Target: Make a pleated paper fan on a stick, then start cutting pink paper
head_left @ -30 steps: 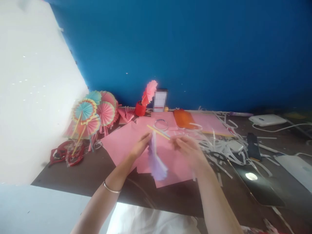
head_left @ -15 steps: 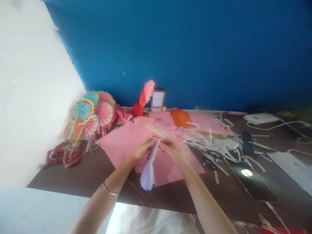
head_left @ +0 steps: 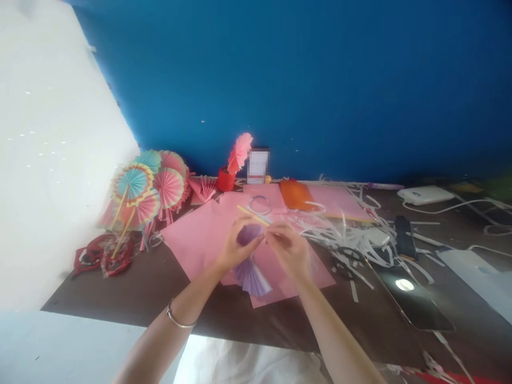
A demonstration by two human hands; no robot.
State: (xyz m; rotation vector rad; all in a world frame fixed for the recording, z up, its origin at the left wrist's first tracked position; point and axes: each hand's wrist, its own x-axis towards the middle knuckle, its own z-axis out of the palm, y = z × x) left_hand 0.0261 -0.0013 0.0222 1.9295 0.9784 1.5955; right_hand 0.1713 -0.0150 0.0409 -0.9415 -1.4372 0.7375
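A lilac pleated paper fan (head_left: 253, 278) hangs over pink paper sheets (head_left: 194, 232) in the middle of the table. My left hand (head_left: 236, 248) is closed around it, with part of the pleats showing between thumb and fingers. Against the fan's edge by the left thumb, my right hand (head_left: 288, 246) has its fingertips pinched together; what they grip is too small to make out. Just beyond the fingers lie a yellow stick (head_left: 248, 212) and a clear roll of tape (head_left: 260, 204).
Finished paper fans (head_left: 134, 184) stand at the left, above a red plastic-wrapped bundle (head_left: 118, 253). White paper strips (head_left: 332, 232) tangle on the right, near a phone (head_left: 416, 298) and a white device with a cable (head_left: 426, 195). A red tape roll (head_left: 226, 180) holds a pink fan upright.
The lilac fan has spread wider and its lower end has swung right. My left hand has turned, its fingers now curled round the pleats. The right hand stays close beside it.
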